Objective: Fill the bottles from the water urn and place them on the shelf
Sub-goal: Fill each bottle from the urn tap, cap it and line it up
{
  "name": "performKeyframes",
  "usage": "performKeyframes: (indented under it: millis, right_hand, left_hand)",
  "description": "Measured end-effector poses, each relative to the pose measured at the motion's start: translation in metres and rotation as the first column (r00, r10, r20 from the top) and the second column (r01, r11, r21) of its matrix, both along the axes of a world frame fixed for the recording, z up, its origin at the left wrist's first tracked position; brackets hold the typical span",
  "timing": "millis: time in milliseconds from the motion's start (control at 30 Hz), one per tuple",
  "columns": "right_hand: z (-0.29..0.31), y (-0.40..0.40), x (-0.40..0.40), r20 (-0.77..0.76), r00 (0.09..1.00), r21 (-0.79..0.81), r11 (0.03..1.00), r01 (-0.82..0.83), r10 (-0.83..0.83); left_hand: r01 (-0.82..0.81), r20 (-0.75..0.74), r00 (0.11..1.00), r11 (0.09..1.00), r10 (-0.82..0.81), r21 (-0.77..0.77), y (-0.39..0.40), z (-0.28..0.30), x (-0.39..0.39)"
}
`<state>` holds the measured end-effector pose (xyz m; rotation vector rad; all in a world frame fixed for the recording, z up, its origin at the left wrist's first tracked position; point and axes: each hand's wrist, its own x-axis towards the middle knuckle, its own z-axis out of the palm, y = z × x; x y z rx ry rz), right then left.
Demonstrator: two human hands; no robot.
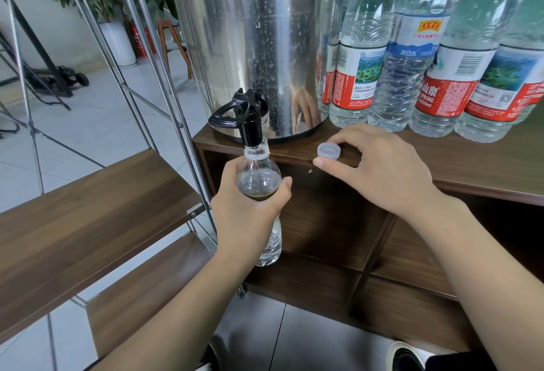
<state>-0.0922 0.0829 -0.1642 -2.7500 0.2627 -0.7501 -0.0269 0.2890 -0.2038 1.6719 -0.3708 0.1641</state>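
Note:
My left hand [250, 211] grips a clear uncapped plastic bottle [259, 176] around its upper body, holding it upright with its mouth just under the black tap [248, 119] of the steel water urn [250, 40]. My right hand [379, 170] rests on the edge of the wooden cabinet top [471, 164], thumb and fingers around a pale bottle cap [329, 151] that lies open side up. The wooden shelf [97, 214] with a metal frame stands at the left.
Several capped water bottles [418, 55] with red or blue labels stand on the cabinet top right of the urn. Open cabinet compartments [332, 223] lie below. A lower shelf board [153, 291], tiled floor, a potted plant and tripod legs are at the left.

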Motion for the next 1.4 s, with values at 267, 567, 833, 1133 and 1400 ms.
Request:
performKeyframes:
  millis: [267,567,833,1133,1400]
  right_hand:
    - [-0.0002,0.0002,0.0003,0.004,1.0,0.011,1.0,0.001,-0.001]
    - [0.0003,0.0016,0.0002,0.001,1.0,0.011,1.0,-0.003,0.003]
    - [0.0014,0.0015,-0.0007,-0.006,1.0,0.004,1.0,0.002,-0.002]
    - [0.0009,0.0009,0.0009,0.005,1.0,0.013,1.0,0.006,-0.006]
    - [0.0001,0.0009,0.0007,0.001,1.0,0.011,1.0,0.003,-0.003]
  left_hand:
    - [-0.004,-0.005,1.0,1.0,0.004,-0.001,0.0002,-0.0007,-0.0001]
    - [0.003,0.003,1.0,1.0,-0.003,0.002,0.0012,-0.0001,-0.0002]
    - [0.001,0.0,1.0,1.0,-0.001,0.003,0.0006,-0.0006,0.0001]
    - [0.004,-0.004,1.0,1.0,-0.004,0.011,0.001,-0.0005,0.0002]
    - [0.005,-0.004,1.0,1.0,-0.005,0.006,0.0006,0.0,0.0]
